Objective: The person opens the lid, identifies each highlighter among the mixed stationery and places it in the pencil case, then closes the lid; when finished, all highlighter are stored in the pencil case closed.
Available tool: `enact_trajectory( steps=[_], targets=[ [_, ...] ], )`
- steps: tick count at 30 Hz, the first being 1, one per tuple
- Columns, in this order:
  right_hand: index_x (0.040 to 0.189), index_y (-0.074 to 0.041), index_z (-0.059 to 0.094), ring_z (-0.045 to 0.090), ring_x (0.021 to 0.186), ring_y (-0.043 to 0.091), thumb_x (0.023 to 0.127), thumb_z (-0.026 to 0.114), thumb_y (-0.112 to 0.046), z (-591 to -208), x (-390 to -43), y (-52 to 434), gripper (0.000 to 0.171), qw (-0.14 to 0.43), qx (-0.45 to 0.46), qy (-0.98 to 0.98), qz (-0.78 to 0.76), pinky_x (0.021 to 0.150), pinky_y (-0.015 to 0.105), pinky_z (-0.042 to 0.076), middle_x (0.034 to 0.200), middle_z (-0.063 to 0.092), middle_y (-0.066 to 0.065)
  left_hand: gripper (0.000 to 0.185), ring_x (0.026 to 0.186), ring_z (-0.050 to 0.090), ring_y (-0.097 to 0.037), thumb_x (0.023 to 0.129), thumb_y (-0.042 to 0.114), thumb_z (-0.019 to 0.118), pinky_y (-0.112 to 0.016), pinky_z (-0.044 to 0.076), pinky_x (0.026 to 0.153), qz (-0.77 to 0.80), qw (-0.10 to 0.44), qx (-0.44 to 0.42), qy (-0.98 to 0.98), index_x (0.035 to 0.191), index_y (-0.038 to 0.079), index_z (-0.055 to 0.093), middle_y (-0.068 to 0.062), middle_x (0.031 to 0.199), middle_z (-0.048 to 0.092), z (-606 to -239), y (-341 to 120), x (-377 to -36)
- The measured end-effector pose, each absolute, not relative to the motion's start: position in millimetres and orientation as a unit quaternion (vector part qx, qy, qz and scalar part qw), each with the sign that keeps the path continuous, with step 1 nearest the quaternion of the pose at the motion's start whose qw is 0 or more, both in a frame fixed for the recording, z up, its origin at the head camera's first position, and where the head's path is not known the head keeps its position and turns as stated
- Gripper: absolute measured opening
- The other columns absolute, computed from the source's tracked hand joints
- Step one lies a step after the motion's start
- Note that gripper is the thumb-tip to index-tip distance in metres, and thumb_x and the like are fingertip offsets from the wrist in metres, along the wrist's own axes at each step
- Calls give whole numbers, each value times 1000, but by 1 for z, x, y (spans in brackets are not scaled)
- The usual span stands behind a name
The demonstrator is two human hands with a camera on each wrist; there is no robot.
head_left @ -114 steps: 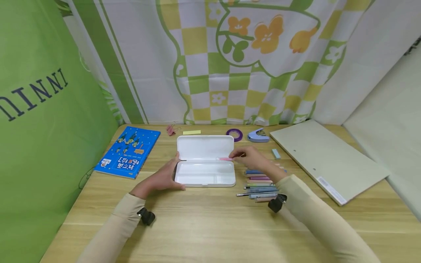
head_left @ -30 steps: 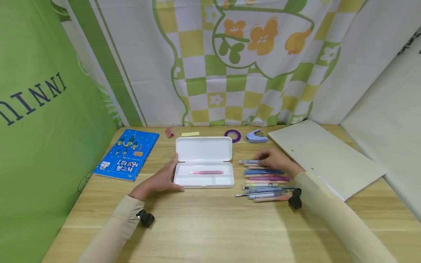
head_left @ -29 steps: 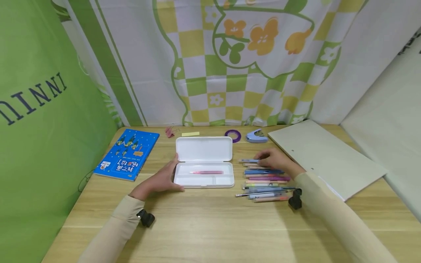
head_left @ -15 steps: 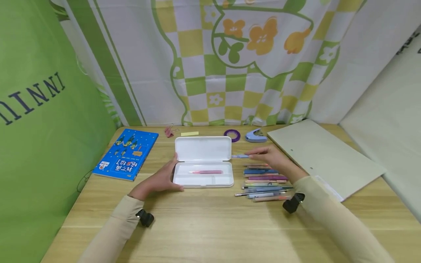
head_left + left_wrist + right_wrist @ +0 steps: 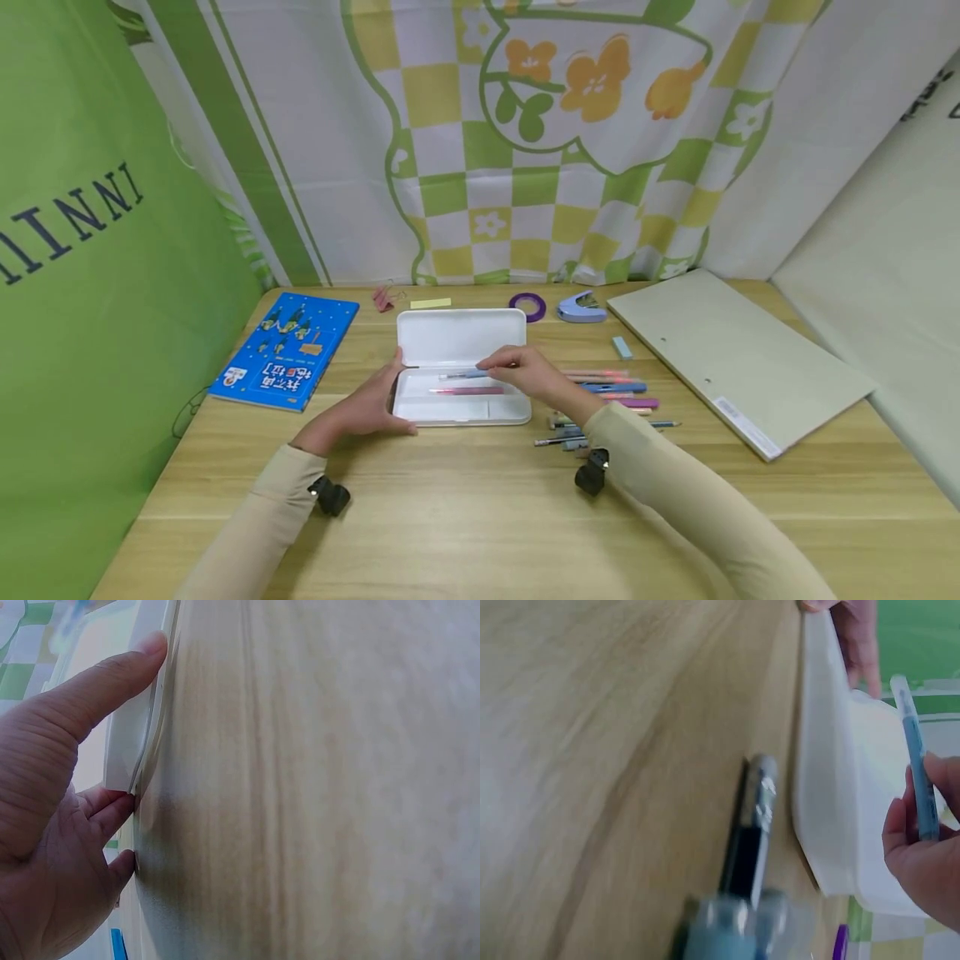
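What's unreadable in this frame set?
- Head view: the right hand covers the back end of the blue pen over the white case.
- Head view: the sleeve hides part of the pen row.
- Right wrist view: the near pens are blurred.
- Left wrist view: the left hand blocks the case's inside.

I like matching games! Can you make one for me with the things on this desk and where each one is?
Things:
1. pink pen
2. blue pen
3. blue book
4. purple tape roll

Places:
A. held in the right hand
B. lying in the white pencil case
C. beside the blue stapler
D. at the desk's left side

Pairs: 1-B, 2-A, 3-D, 4-C
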State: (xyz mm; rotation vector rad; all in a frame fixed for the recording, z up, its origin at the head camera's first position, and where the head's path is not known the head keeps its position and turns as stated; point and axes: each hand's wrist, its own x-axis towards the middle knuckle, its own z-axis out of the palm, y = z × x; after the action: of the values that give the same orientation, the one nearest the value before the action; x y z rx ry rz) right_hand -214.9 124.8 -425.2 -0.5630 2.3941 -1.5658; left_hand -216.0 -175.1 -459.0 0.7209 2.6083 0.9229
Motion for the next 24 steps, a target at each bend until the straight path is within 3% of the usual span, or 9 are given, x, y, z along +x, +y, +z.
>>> enact_trajectory(
  steps=[11, 24],
  targets=[
    [93, 1, 74, 64, 88, 25, 84, 66, -1, -439, -215, 99, 12, 31, -181, 886, -426, 81, 33, 52, 92, 70, 12, 128, 141, 11, -39, 68, 40, 84, -51, 16, 112, 318, 141, 251, 903, 148, -5, -5, -24, 156, 2, -456, -174, -215],
    [92, -1, 75, 65, 94, 26, 82, 65, 5, -447, -215, 99, 15, 33, -144, 891, -429, 83, 35, 52, 94, 72, 12, 129, 142, 11, -37, 67, 43, 84, -50, 16, 113, 313, 142, 248, 906, 149, -5, -4, -22, 156, 1, -458, -175, -217]
  ],
)
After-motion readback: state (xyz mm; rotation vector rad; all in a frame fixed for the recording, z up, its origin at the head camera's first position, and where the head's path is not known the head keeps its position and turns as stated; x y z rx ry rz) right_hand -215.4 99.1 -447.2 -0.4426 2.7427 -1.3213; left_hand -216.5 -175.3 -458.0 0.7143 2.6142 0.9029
